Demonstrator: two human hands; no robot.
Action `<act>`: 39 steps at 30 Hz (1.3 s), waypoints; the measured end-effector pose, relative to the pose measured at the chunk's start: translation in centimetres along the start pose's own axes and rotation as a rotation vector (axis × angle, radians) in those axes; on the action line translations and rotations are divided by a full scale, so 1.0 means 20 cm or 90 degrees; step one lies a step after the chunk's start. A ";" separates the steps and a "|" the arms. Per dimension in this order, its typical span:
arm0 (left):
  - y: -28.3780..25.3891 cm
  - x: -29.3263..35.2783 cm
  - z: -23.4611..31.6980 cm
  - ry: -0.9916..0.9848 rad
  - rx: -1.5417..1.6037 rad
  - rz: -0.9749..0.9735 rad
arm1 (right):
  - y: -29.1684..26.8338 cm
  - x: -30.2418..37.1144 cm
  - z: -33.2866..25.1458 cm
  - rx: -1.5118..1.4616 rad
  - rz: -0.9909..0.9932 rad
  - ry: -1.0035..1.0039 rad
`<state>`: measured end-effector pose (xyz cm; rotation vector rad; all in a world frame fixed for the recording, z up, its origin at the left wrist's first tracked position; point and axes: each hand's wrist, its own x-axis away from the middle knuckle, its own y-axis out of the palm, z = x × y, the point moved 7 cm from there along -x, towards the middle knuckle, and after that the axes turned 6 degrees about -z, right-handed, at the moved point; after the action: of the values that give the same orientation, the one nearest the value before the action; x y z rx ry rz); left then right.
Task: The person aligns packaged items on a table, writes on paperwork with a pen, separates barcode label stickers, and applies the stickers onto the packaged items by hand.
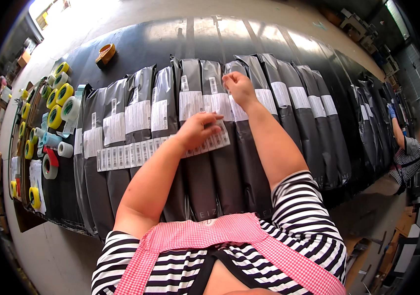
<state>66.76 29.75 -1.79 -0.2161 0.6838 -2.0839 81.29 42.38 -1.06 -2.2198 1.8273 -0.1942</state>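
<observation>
My left hand hovers over a strip of barcode labels, its fingers apart and partly bent. The strip lies across a row of dark grey plastic mailing bags, its right end showing past that hand. Farther away and to the right, my right hand is closed in a pinch near the upper part of a bag. Whatever its fingertips hold is too small to make out. White shipping labels are on the bags. Several bags to the left also bear a small barcode sticker above or beside the shipping label.
Rolls of tape, yellow, clear and red, crowd the table's left end. An orange-brown tape roll lies on the dark table beyond the bags. At far right, a person with a blue glove reaches toward more dark bags.
</observation>
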 end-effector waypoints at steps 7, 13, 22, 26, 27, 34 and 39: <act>-0.04 -0.03 0.23 -0.063 0.114 0.076 | -0.07 0.70 -0.26 -0.014 -0.201 0.063; 0.02 -0.12 0.33 -0.111 -0.128 0.072 | -0.21 0.76 -0.20 0.035 -0.136 0.021; 0.06 -0.19 0.25 -0.185 0.067 0.116 | -0.29 0.67 -0.16 0.072 -0.120 0.020; -0.01 -0.19 0.19 -0.313 -0.043 0.135 | -0.35 0.49 -0.11 0.165 -0.055 0.030; -0.02 -0.20 0.20 -0.298 -0.055 0.115 | -0.38 0.41 -0.12 0.087 -0.055 0.013; 0.41 -0.26 0.29 0.104 -0.311 -0.059 | -0.27 0.00 0.04 -0.022 -0.131 0.067; 0.43 -0.24 0.30 0.125 -0.357 -0.064 | -0.25 -0.09 0.13 0.057 -0.135 0.029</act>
<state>78.10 27.64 -1.08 -0.3660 1.3970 -1.9789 86.37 45.29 -2.07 -2.3612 1.5682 -0.3622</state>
